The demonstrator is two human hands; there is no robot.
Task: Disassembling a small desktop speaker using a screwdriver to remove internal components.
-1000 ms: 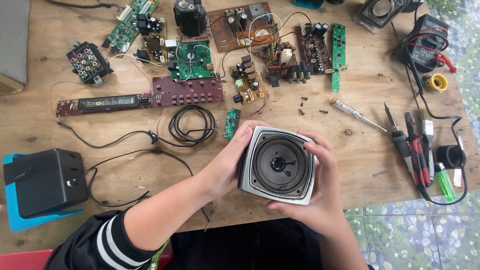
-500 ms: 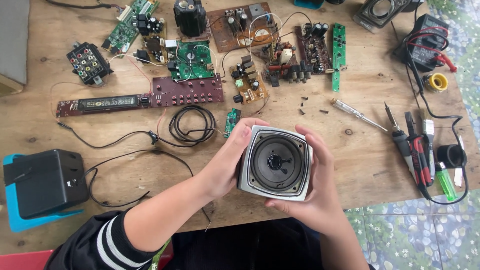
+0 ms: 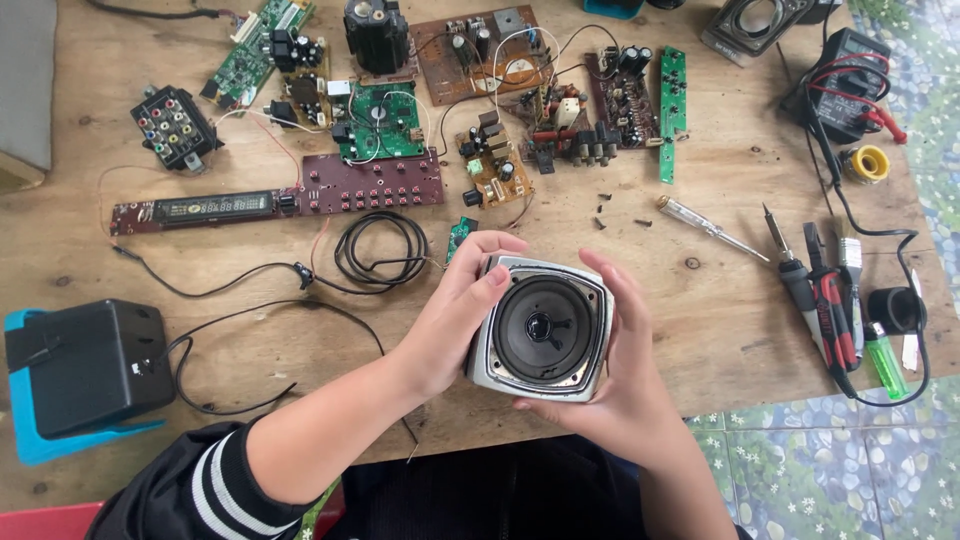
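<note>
Little has moved: the silver speaker [image 3: 540, 328] stays at lower centre, left hand [image 3: 462, 310] and right hand [image 3: 615, 375] clasping its rigid frame (likely weighty; the dark cone looks fragile, so hold the edges).

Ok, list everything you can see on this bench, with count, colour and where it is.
speaker: one, silver frame and black cone, held between both hands
circuit boards: several, green, brown and maroon, along the table's far side
black box: one, on a blue base, left edge
coiled cable: one, black, centre
screwdriver: one, clear handle, right of centre
hand tools: a cluster, red and black handles, right side
table: one, bare wood
left hand: on the speaker's left side
right hand: cupping its right side
</note>
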